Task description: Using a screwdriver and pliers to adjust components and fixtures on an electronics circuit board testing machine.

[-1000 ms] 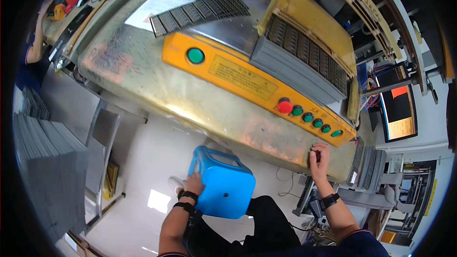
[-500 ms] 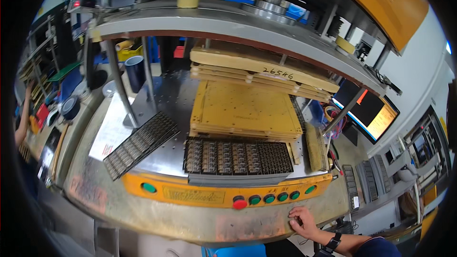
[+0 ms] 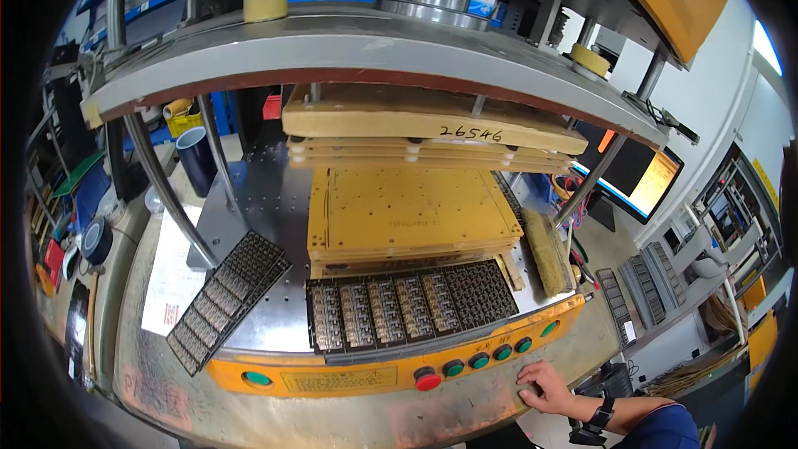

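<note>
My right hand (image 3: 544,388) rests at the bench's front edge, below the row of green buttons (image 3: 502,352). Its fingers are loosely bent, with a gap between thumb and forefinger, and nothing shows in them. A dark strap sits on that wrist. My left hand is out of sight. In front of the press's yellow fixture plate (image 3: 411,209) lies a stack of dark circuit board panels (image 3: 403,306). Another dark panel stack (image 3: 227,299) lies slanted at the left corner, sticking out past the metal bed. Above the plate hangs the upper tooling board (image 3: 374,120).
Steel posts (image 3: 166,191) carry the heavy press plate (image 3: 374,58) overhead. A red button (image 3: 427,379) sits on the orange front panel. A brush (image 3: 547,254) stands right of the fixture, with a monitor (image 3: 640,175) beyond. Paper (image 3: 170,274) and a blue cup (image 3: 195,158) are at left.
The whole view has shifted, so the press appears nearer and lower. My right hand remains by the bench edge, its fingers still loosely bent. The panels stay where they lay.
</note>
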